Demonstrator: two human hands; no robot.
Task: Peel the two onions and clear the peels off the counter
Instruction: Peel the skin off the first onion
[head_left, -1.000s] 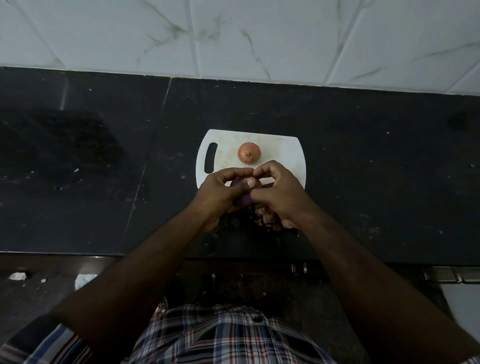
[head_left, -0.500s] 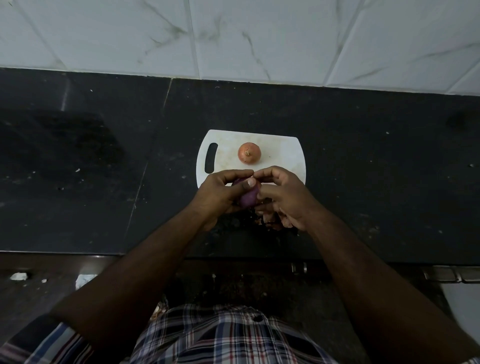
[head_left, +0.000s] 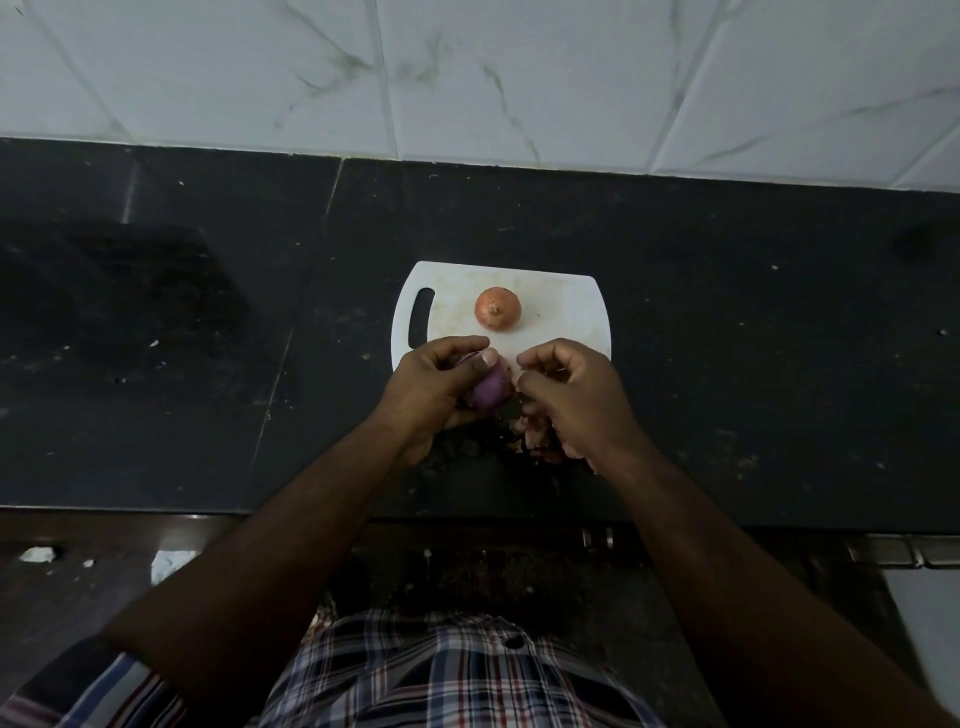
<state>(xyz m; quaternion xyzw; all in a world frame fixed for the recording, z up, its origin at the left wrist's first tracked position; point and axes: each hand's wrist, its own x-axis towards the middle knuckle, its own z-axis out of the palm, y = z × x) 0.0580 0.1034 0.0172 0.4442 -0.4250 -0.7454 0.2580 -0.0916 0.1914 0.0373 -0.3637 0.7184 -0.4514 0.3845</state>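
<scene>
Near edge of cutting board: I see both of my hands working just at the board's front edge, above the black counter (head_left: 727, 364).
Cutting board: white cutting board (head_left: 561, 306) with a handle slot at its left end; it is my landmark for everything else.
Left hand: my left hand (head_left: 431, 384) is curled around the purple onion, thumb pressed across its top, at the board's front-left corner.
Purple onion: the purple onion (head_left: 491, 389) shows smooth, shiny flesh where it peeks out; I judge most of its dry skin is off, though the hidden side I cannot check.
Right hand: my right hand (head_left: 571, 395) sits just beside that onion, at the board's front-right corner, fingers curled inward; whether they pinch a strip of skin I cannot tell.
Brown onion: the brown onion (head_left: 497, 307) rests on the middle of the board, papery skin intact, not yet started.
Peels: a small heap of peels (head_left: 535, 441) lies on the counter just in front of the board, partly under my right hand.
Progress: by my judgement roughly one onion nearly done; the second onion and clearing the peels are left.
</scene>
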